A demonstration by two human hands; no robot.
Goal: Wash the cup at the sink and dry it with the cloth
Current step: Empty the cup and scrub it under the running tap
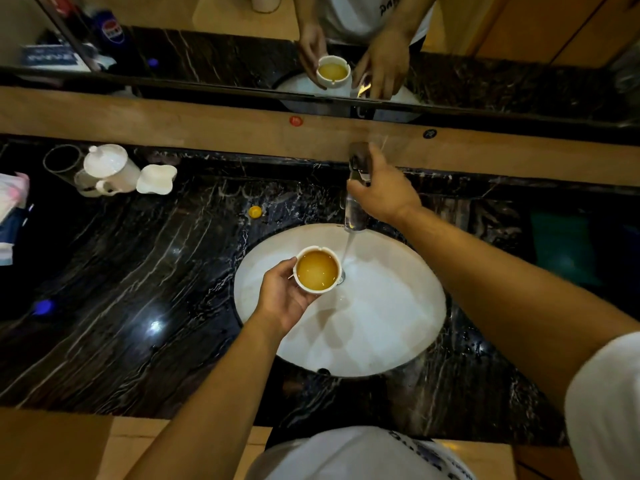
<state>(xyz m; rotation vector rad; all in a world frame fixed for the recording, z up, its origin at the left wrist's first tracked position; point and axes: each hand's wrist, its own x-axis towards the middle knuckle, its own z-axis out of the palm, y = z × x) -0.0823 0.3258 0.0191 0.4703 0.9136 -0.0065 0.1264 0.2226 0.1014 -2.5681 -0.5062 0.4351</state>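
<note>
- Cup: white, round, small notch in the far rim, holding amber-yellow liquid; upright, above the white sink basin.
- Left hand: fingers curled round the cup's near-left wall, thumb at the rim.
- Right hand: fingers wrapped over the chrome tap handle.
- Water stream: falls from the spout below the right fingers, passing just right of the cup.
- Black marble counter: white teapot well left of the left hand.
</note>
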